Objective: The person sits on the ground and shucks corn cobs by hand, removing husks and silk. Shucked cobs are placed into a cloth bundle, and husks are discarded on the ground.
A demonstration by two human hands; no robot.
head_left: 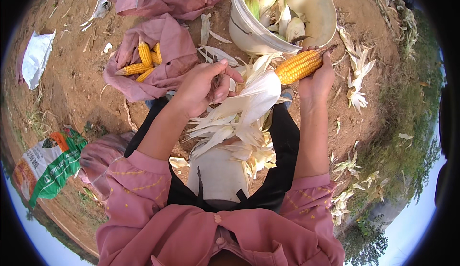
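Observation:
My right hand is wrapped around a yellow ear of corn, whose kernels are bare and whose dark tip points to the right. Pale husk hangs from its left end, peeled back and spread above my lap. Left of the ear, my left hand is closed on a tuft of brown corn silk, apart from the kernels. A heap of dry husks lies between my knees.
Ahead stands a white bucket holding unpeeled ears. To the left, a pink cloth sack holds several bare cobs. A green and white printed bag and a white scrap lie farther left. Loose husks litter the soil at right.

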